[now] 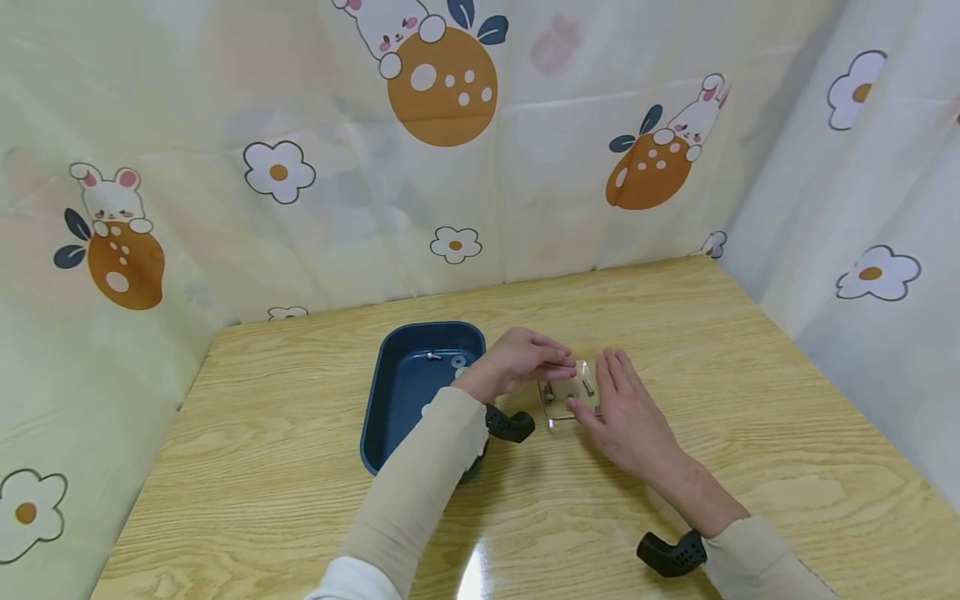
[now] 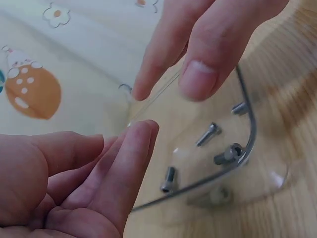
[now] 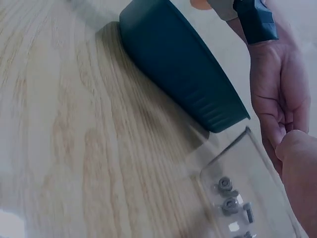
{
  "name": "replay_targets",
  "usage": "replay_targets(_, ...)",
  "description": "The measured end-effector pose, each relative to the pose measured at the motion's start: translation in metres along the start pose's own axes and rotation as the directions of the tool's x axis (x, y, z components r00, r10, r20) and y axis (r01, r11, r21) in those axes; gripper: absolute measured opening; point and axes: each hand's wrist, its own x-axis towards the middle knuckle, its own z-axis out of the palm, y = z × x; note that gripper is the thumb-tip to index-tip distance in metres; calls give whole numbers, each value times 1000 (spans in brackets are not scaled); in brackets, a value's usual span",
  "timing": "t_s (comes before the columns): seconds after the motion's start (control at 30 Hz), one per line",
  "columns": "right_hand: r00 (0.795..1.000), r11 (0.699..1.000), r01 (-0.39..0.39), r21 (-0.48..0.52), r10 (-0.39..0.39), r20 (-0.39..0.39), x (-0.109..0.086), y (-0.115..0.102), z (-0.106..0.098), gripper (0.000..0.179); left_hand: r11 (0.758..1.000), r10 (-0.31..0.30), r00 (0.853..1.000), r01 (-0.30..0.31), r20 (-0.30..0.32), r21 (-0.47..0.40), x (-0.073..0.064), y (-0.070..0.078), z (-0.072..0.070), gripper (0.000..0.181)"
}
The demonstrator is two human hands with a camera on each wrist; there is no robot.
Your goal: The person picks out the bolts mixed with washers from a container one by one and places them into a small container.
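Observation:
Over a small clear plastic box (image 1: pixel 560 418) my left hand (image 1: pixel 522 363) reaches in from the left, palm partly turned up and fingers loosely bent. My right hand (image 1: pixel 633 421) is at the box's right side, fingers extended and thumb over the near edge. Several metal screws (image 2: pixel 228 154) lie in the box, one of them slanted (image 1: pixel 588 387). In the left wrist view, the left hand's fingers (image 2: pixel 124 168) and the right hand's fingertips (image 2: pixel 198 79) are apart, with nothing visible between them. The right wrist view shows the box wall (image 3: pixel 225 148) below the left palm.
A dark blue tray (image 1: pixel 405 404) stands left of the box, partly covered by my left forearm. Inside it are a screw (image 1: pixel 433 357) and pale washers (image 1: pixel 458 362). The wooden table (image 1: pixel 270 433) meets a patterned curtain (image 1: pixel 360 217) at the back.

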Motion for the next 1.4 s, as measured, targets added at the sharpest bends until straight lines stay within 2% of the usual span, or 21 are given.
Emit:
replay_targets(0.27, 999, 999, 32, 5, -32, 8, 5, -18, -2, 82, 997, 32, 999, -33, -11, -76, -11, 4, -24, 28)
replay_targets(0.63, 997, 998, 66, 9, -66, 30, 12, -42, 2, 84, 993, 63, 996, -68, -56, -94, -27, 3, -65, 33)
replay_targets(0.8, 995, 996, 92, -15, -92, 41, 13, -53, 6, 83, 994, 67, 994, -75, -90, -83, -34, 1, -82, 34)
replay_targets(1.0, 992, 993, 115, 0, -115, 52, 13, -64, 11, 83, 991, 55, 988, -72, -143, -115, -41, 0, -97, 33)
replay_targets(1.4, 982, 985, 168, 35, -170, 77, 12, -85, 21, 85, 996, 44, 963, -64, -267, -64, -49, -12, -122, 33)
